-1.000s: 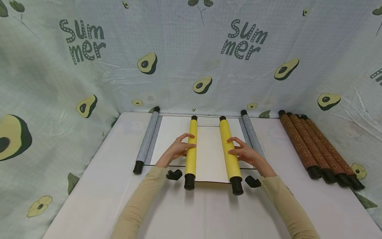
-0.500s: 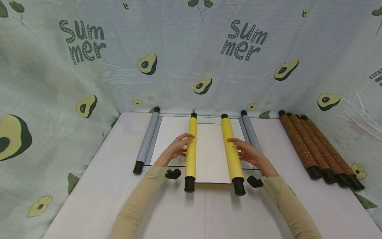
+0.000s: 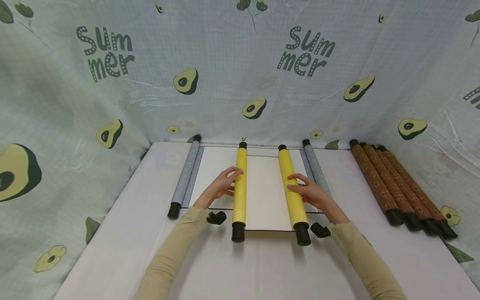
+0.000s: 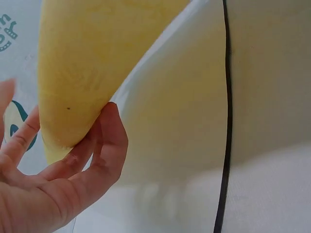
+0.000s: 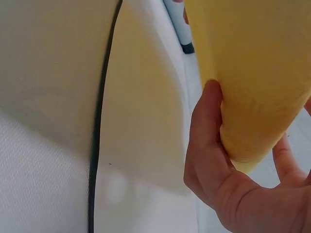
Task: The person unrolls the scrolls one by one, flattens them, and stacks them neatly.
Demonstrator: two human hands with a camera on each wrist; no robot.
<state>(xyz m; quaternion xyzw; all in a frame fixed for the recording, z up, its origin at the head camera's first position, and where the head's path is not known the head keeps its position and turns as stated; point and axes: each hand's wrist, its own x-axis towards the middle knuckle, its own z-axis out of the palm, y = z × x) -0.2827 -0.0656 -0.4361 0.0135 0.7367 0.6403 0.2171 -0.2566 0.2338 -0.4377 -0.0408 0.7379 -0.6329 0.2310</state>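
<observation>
Left grip (image 3: pixel 223 184) and right grip (image 3: pixel 311 193) each curl round a black-capped yellow cylindrical roll (image 3: pixel 240 200); the flat white sheet (image 3: pixel 268 193) between is probably light, creasable, best held by its rolls.

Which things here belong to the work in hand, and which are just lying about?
In use:
left yellow roller, in the left hand
right yellow roller, in the right hand
white sheet between them

Apparently lying about:
four brown patterned rolls
grey scroll, not held, possibly involved

Yellow rolls (image 3: pixel 240 196) wall in the free space above the white sheet (image 3: pixel 265 191).
</observation>
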